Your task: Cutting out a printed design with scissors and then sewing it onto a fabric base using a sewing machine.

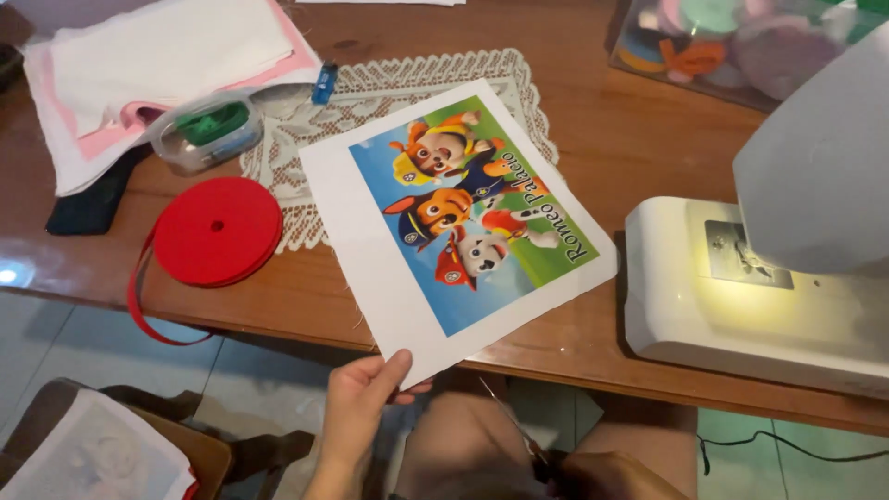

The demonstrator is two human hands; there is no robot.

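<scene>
A white fabric sheet printed with cartoon dogs (454, 222) lies tilted on the wooden table (639, 139), its near corner hanging over the front edge. My left hand (361, 398) pinches that near corner between thumb and fingers. Low at the bottom edge, my right hand (602, 477) grips a pair of scissors (514, 426) whose blades point up toward the sheet's corner; most of this hand is cut off by the frame.
A red ribbon roll (218, 231) with a loose loop sits left, beside a lace doily (389, 93), a clear plastic tub (204, 130) and folded cloth (157, 56). A white sewing machine (750, 287) stands at right. A bag of felt pieces (732, 42) lies behind it.
</scene>
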